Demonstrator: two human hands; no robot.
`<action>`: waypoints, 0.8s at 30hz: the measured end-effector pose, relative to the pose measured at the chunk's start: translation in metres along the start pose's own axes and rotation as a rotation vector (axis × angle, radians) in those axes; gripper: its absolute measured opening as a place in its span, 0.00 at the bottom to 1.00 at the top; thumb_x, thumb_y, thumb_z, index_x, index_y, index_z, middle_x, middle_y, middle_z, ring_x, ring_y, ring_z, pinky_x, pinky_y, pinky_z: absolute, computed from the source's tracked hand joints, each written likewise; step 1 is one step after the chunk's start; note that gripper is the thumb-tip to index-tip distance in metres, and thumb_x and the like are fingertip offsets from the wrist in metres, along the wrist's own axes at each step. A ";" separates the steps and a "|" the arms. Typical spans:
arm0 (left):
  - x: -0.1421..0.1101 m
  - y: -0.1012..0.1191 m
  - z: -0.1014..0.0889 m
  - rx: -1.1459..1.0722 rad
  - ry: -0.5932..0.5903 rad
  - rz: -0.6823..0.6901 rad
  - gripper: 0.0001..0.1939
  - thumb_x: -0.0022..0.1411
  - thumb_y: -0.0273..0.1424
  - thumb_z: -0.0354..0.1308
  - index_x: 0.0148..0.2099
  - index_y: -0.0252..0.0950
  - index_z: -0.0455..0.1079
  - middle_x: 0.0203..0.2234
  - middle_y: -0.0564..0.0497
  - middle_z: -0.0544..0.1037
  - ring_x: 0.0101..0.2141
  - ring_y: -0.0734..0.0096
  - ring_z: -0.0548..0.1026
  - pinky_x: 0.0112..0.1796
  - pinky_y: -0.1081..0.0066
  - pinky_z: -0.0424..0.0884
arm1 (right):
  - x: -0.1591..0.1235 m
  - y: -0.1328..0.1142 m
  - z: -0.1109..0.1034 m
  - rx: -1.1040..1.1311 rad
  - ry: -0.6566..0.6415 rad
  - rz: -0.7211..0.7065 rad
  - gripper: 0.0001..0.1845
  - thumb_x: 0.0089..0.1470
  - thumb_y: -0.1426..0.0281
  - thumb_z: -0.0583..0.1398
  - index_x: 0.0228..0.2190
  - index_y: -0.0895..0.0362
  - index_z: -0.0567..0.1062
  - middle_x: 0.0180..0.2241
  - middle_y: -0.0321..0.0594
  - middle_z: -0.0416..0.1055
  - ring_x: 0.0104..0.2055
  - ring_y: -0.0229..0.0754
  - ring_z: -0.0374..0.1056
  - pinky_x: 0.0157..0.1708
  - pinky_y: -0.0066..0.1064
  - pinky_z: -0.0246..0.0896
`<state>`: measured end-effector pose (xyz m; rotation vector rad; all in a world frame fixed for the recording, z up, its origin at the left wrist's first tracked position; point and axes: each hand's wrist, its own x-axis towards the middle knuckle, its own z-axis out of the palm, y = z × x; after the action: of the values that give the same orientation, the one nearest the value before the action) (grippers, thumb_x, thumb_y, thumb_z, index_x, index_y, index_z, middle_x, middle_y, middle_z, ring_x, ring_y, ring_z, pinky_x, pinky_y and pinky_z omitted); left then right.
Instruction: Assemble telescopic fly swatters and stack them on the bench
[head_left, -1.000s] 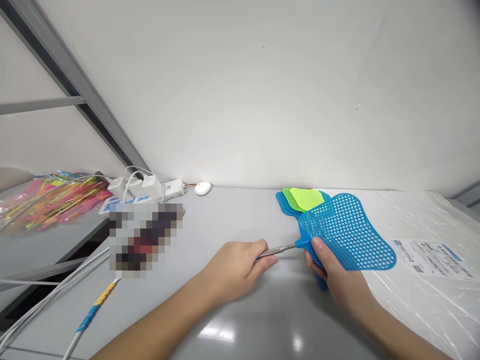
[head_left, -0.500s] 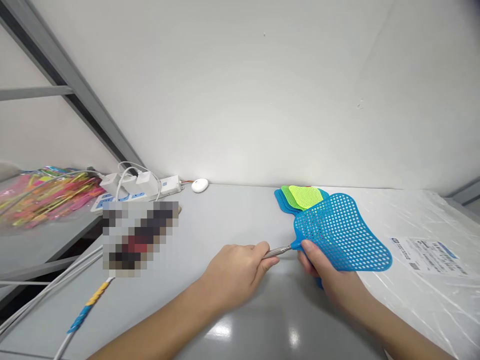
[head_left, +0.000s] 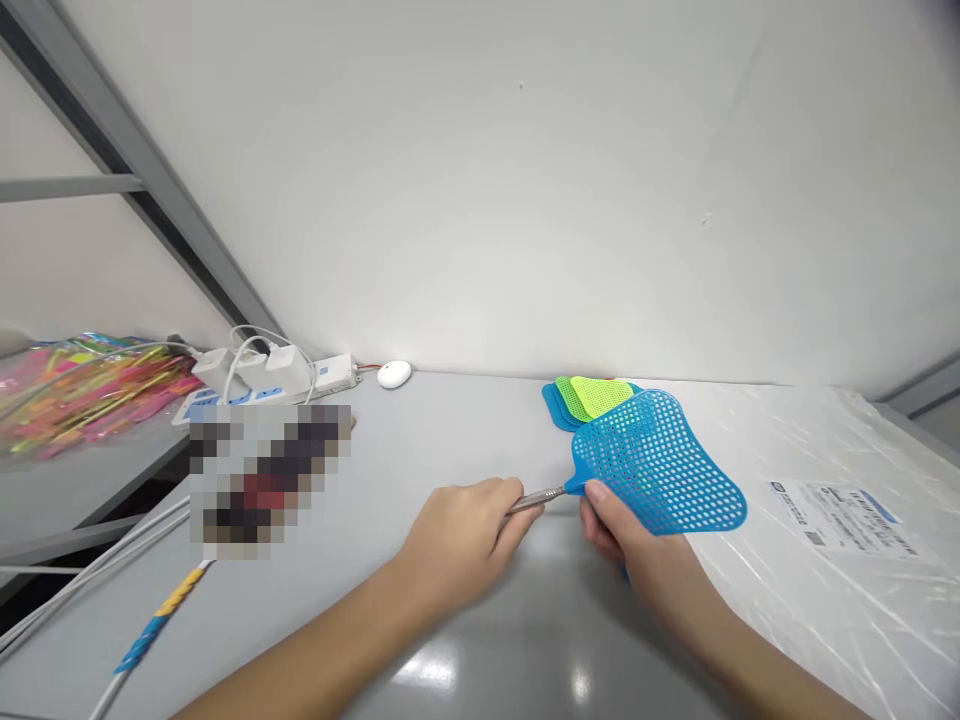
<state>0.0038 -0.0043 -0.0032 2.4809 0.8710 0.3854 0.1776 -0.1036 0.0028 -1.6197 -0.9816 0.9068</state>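
A blue mesh fly swatter (head_left: pixel 660 465) is held just above the grey table (head_left: pixel 450 420). My right hand (head_left: pixel 630 545) pinches the base of its head, thumb on top. My left hand (head_left: pixel 465 530) is closed around its thin metal handle (head_left: pixel 534 498). Behind the swatter lies a small stack of swatter heads (head_left: pixel 589 397), green ones on blue ones.
A clear plastic bag with a printed label (head_left: pixel 832 510) covers the table's right side. At the back left are a power strip with white plugs (head_left: pixel 262 375), a white round device (head_left: pixel 394 374), and a bag of colourful pieces (head_left: pixel 82 385). Cables (head_left: pixel 142 640) run along the left front.
Both hands and the swatter have shifted slightly left and nearer together; the visible length of metal handle between them has shortened.
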 end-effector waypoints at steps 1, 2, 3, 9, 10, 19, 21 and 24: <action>0.001 0.002 0.000 -0.060 -0.021 -0.016 0.20 0.69 0.44 0.44 0.28 0.38 0.61 0.22 0.53 0.68 0.23 0.72 0.63 0.26 0.71 0.48 | -0.001 0.002 0.001 0.025 -0.024 -0.014 0.24 0.55 0.47 0.55 0.22 0.53 0.70 0.21 0.35 0.62 0.25 0.39 0.60 0.27 0.31 0.56; 0.002 0.004 -0.001 -0.119 -0.027 -0.028 0.21 0.70 0.43 0.44 0.27 0.37 0.60 0.22 0.54 0.67 0.24 0.72 0.63 0.27 0.71 0.50 | -0.003 0.005 0.001 0.034 -0.059 -0.047 0.21 0.55 0.48 0.56 0.27 0.53 0.72 0.24 0.36 0.65 0.28 0.40 0.62 0.29 0.31 0.57; 0.003 0.005 -0.001 -0.174 -0.018 -0.033 0.22 0.70 0.43 0.44 0.27 0.37 0.59 0.22 0.55 0.66 0.24 0.72 0.63 0.27 0.71 0.52 | -0.004 0.007 0.002 0.024 -0.091 -0.096 0.19 0.55 0.50 0.57 0.32 0.53 0.73 0.28 0.37 0.67 0.30 0.41 0.63 0.30 0.31 0.58; 0.002 0.015 0.002 -0.533 0.112 0.009 0.21 0.69 0.42 0.47 0.33 0.36 0.73 0.31 0.51 0.69 0.35 0.70 0.69 0.38 0.71 0.63 | -0.012 0.020 0.004 -0.178 -0.126 -0.371 0.11 0.58 0.63 0.58 0.42 0.50 0.71 0.33 0.37 0.67 0.36 0.43 0.63 0.38 0.33 0.59; 0.003 0.019 0.002 -0.616 0.150 -0.018 0.21 0.69 0.42 0.47 0.35 0.36 0.75 0.34 0.50 0.70 0.38 0.69 0.70 0.41 0.71 0.64 | -0.013 0.022 0.004 -0.182 -0.133 -0.378 0.11 0.58 0.63 0.58 0.43 0.50 0.71 0.34 0.38 0.67 0.38 0.43 0.64 0.40 0.33 0.59; 0.010 0.063 0.023 -1.272 0.093 -0.393 0.32 0.59 0.59 0.49 0.49 0.38 0.71 0.29 0.52 0.68 0.19 0.77 0.66 0.19 0.73 0.62 | -0.023 0.024 0.025 0.059 -0.338 -0.182 0.16 0.61 0.58 0.54 0.48 0.52 0.65 0.34 0.37 0.68 0.37 0.42 0.65 0.40 0.33 0.61; 0.012 0.062 0.029 -1.290 0.009 -0.415 0.36 0.57 0.61 0.48 0.53 0.38 0.69 0.23 0.55 0.66 0.16 0.76 0.64 0.18 0.73 0.60 | -0.023 0.024 0.027 0.161 -0.320 -0.090 0.17 0.61 0.57 0.53 0.47 0.53 0.64 0.26 0.32 0.64 0.29 0.39 0.61 0.33 0.30 0.60; 0.017 0.050 0.033 -1.346 0.134 -0.329 0.33 0.60 0.58 0.48 0.49 0.36 0.71 0.30 0.51 0.71 0.23 0.77 0.68 0.27 0.73 0.67 | -0.021 0.021 0.026 0.355 -0.338 0.034 0.15 0.59 0.59 0.54 0.43 0.54 0.65 0.20 0.26 0.54 0.21 0.34 0.51 0.27 0.28 0.57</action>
<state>0.0561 -0.0390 -0.0031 1.0719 0.6766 0.7110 0.1493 -0.1173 -0.0211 -1.2090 -0.9554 1.3271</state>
